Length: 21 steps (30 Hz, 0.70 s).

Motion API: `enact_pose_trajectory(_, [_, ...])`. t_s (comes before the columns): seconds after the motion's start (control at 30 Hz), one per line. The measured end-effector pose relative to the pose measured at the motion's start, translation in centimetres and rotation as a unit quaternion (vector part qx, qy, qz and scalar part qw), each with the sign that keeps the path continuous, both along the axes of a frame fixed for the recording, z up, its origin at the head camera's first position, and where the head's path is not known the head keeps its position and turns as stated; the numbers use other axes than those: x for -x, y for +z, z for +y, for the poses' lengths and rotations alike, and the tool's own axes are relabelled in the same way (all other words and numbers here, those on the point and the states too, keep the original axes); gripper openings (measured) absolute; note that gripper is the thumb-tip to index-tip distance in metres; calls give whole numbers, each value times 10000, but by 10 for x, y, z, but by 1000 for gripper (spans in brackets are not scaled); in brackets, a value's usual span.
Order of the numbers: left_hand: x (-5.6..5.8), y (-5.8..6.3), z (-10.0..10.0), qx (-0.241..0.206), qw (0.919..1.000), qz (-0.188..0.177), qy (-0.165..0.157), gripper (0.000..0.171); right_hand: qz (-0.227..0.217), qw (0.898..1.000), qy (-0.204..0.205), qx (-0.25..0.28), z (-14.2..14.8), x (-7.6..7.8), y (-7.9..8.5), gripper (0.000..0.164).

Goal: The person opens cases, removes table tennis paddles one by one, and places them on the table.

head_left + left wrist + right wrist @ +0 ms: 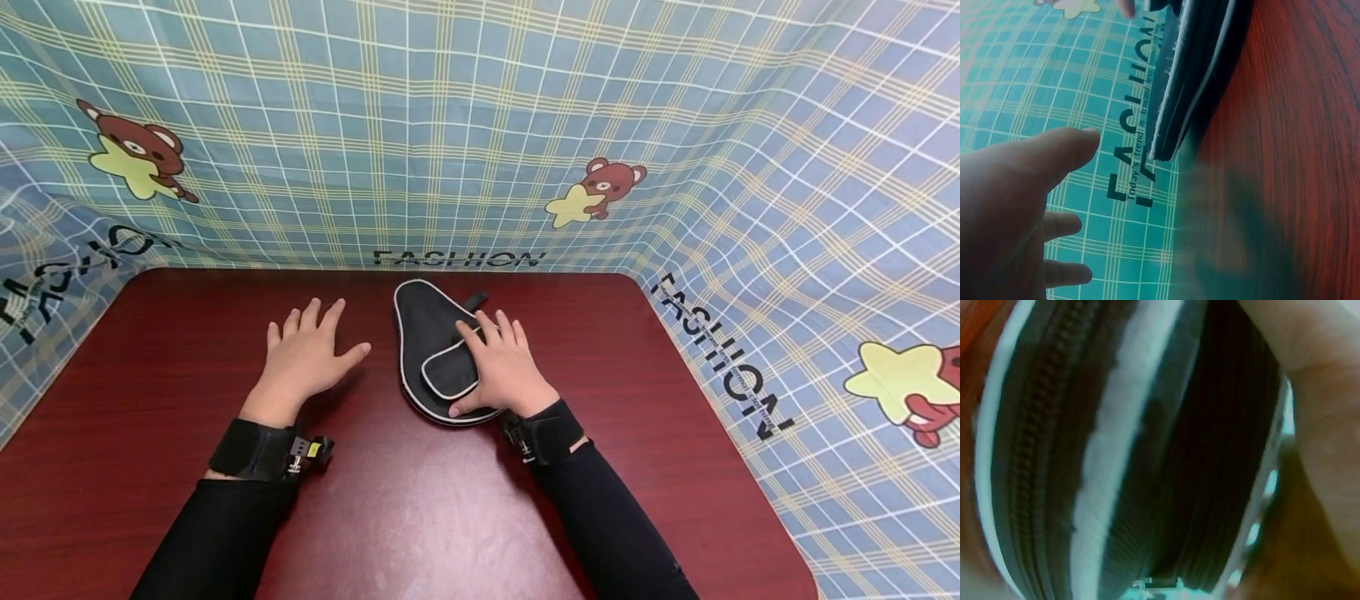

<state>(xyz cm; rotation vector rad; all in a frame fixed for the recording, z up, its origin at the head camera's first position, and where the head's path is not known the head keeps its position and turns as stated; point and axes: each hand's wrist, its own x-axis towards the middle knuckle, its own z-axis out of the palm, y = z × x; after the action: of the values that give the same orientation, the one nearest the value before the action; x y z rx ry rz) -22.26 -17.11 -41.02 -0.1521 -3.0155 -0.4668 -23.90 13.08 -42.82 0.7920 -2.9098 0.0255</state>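
A black table tennis paddle case (426,325) with white piping lies flat on the table, its narrow end away from me. My right hand (504,367) spreads over the right side of its small pocket flap (452,371), covering part of it; whether the palm presses down I cannot tell. A zipper (1032,444) along the case's side shows close up in the right wrist view. To the left of the case, apart from it, my left hand (303,358) is held with fingers spread and nothing in it. The left wrist view shows the case's edge (1194,69) beyond the thumb.
The case rests on a dark red wooden table (375,500) with rounded corners. A blue checked cloth (465,125) with printed bears and lettering hangs behind and at both sides. A short black strap (476,300) sticks out from the case's far right side.
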Motion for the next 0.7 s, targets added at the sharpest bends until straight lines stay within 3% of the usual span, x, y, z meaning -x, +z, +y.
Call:
enact_pose_trajectory(0.13, [0,-1,0,4,10000,-40,-7,85,-245,9990,-366,114,8,0,1,132])
enact_pose_trajectory(0.37, [0,-1,-1,28,10000,-37,-41,82,-637,9969,-184,430,12,1,1,124])
enact_pose_trajectory(0.7, [0,0,1,58,9999,-77,-50,80,-786,9947,72,652,12,5,0,119])
